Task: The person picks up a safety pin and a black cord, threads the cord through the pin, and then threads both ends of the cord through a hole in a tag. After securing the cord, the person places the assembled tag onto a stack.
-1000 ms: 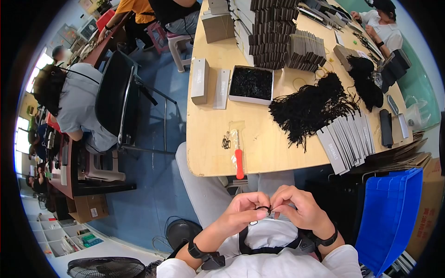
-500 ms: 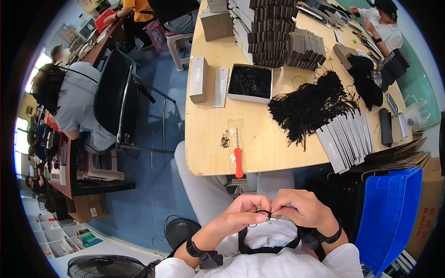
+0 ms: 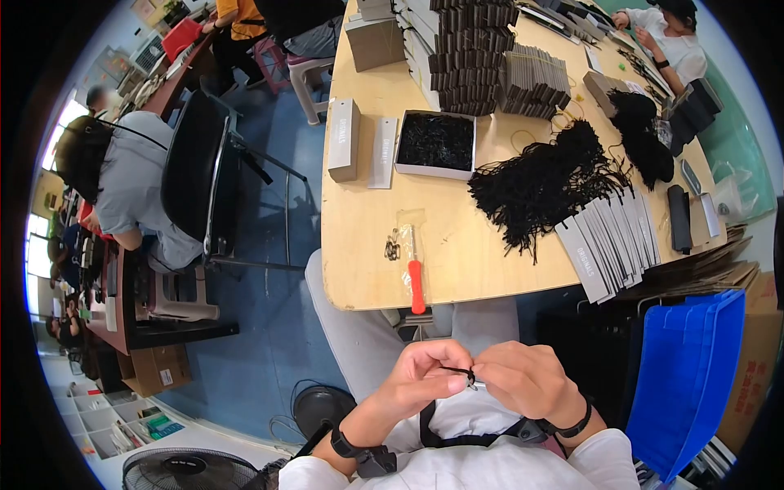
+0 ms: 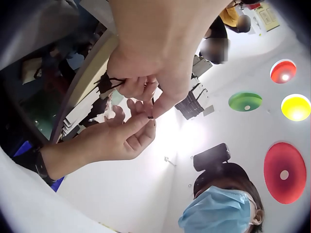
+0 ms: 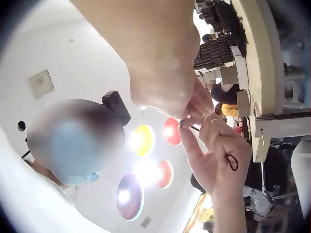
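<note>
Fingers (image 3: 452, 357) of both hands are curled in and pinched together on one thin black cord (image 3: 464, 374), the left hand (image 3: 425, 371) and right hand (image 3: 527, 380) meeting tip to tip low in front of the person's chest, below the near edge of the tabletop (image 3: 367, 220). In the right wrist view a small dark loop (image 5: 232, 160) lies against the left palm; whether it belongs to the same cord cannot be told. Each wrist wears one black strap. On the pale wooden tabletop lie one tool with a red handle (image 3: 416, 286) partly inside a clear wrapper, and just left of it a little cluster of dark metal clips (image 3: 392, 245). Farther back stands one shallow white box (image 3: 431, 175) filled with black cords, and beside it one grey card box (image 3: 345, 139) and one flat grey tag (image 3: 381, 153). Two shaggy heaps of black cords spread to the right, a large one (image 3: 543, 184) and a smaller one (image 3: 645, 139) behind it. A fan of grey printed tags (image 3: 608, 245) overlaps at the right edge, too closely laid to count. Tall stacks of dark folded cards (image 3: 474, 57) rise at the far end. One blue bin (image 3: 686, 376) sits on the floor to the right — smooth-walled and square.
</note>
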A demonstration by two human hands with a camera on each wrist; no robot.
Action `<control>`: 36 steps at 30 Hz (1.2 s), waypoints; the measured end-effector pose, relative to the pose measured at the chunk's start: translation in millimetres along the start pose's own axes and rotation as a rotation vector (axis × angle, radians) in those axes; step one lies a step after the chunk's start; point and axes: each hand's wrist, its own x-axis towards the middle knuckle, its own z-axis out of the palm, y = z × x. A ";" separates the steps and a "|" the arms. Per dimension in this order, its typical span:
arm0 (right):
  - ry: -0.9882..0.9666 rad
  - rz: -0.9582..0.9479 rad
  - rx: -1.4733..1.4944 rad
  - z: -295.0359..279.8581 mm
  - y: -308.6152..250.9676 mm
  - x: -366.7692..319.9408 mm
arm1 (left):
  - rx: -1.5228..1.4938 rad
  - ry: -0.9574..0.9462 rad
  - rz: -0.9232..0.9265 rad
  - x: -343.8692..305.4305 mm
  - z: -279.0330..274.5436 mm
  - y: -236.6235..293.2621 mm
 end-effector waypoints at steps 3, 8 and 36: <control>0.064 0.020 -0.008 4.0 -1.6 -0.8 | 0.043 0.042 0.067 -0.7 2.9 3.2; 0.082 0.075 0.156 4.8 0.6 3.1 | 0.229 0.001 0.120 -3.8 -3.0 14.7; 0.055 0.073 0.166 5.2 3.2 2.0 | 0.463 0.051 0.212 -3.8 4.2 23.2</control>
